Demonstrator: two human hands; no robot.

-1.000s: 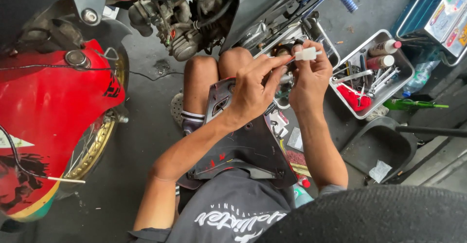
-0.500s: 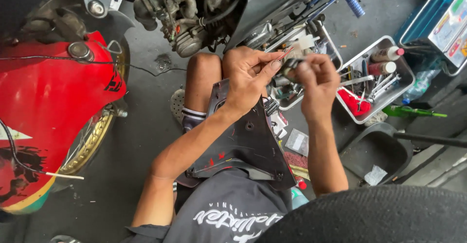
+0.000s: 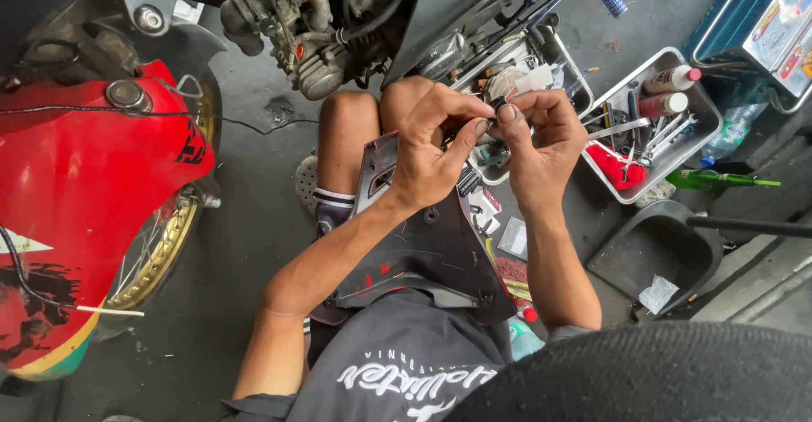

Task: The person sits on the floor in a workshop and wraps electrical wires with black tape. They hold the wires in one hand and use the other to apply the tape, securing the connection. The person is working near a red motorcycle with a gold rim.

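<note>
Head view: left hand [image 3: 431,156] and right hand [image 3: 541,139] pinch 1 small dark part [image 3: 493,111] together above a black panel [image 3: 423,236]

I'm in a motorcycle repair workshop: bare engine [image 3: 313,41] upper centre, tool tray [image 3: 655,126] right, red fairing [image 3: 85,194] left.

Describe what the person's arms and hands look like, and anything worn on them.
Both arms are bare from the elbow down to the fingers: no gloves, watch, rings or bands show on the left hand or the right hand. The fingertips look smudged with dark grime. A dark short-sleeved shirt with pale lettering covers the body, its sleeves ending near the elbows.
</note>
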